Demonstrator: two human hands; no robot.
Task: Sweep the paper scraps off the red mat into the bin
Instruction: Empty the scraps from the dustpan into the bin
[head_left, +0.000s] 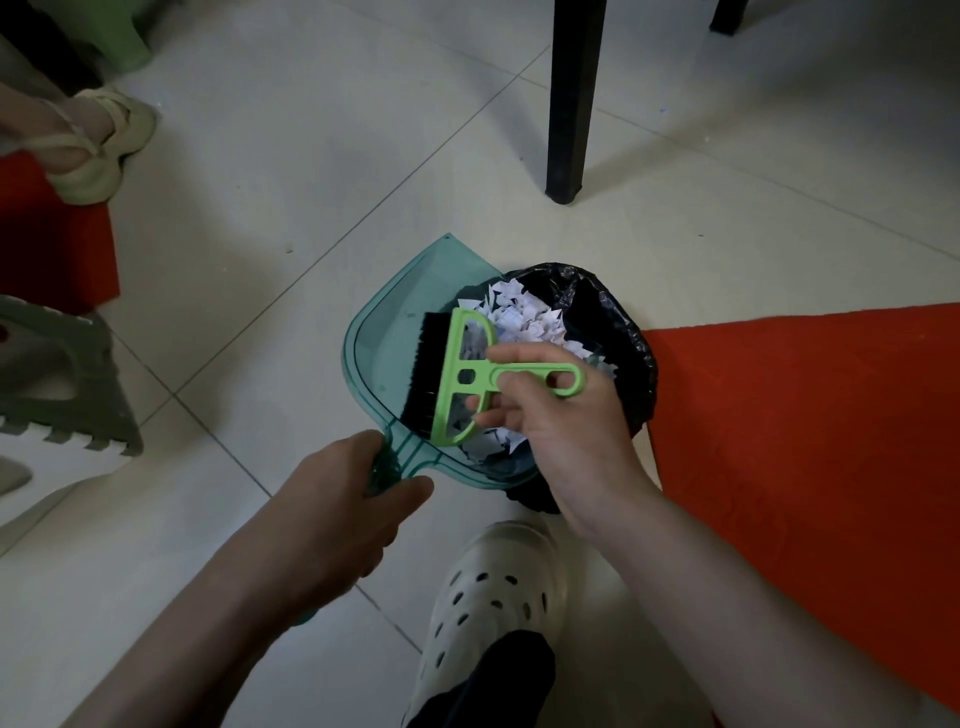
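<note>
while the left hand (358, 499) is closed around the handle of a translucent teal plastic dustpan (395, 332), the pan is held tilted over the rim of a small bin lined with a black plastic bag (618, 338), its open edge pointing into the bin. the right hand (561, 410) is clamped on the looped handle of a light green plastic hand brush with black bristles (467, 374), thumb above and fingers below the grip; the bristles rest against the inner floor of the dustpan. white torn paper scraps (524, 317) lie heaped inside the bin and along the lower part of the pan, some showing through the openings in the brush frame. the red mat (810, 431) lies on the pale tiled floor (311, 171) just beside the bin, on its right, and the part in view carries no scraps. a white perforated clog (493, 587) sits below the bin. a black chair leg (571, 98) stands behind the bin, well apart. a grey-green plastic step stool (57, 379) is at the left edge, and a foot in a cream sandal (93, 145) rests at upper left.
</note>
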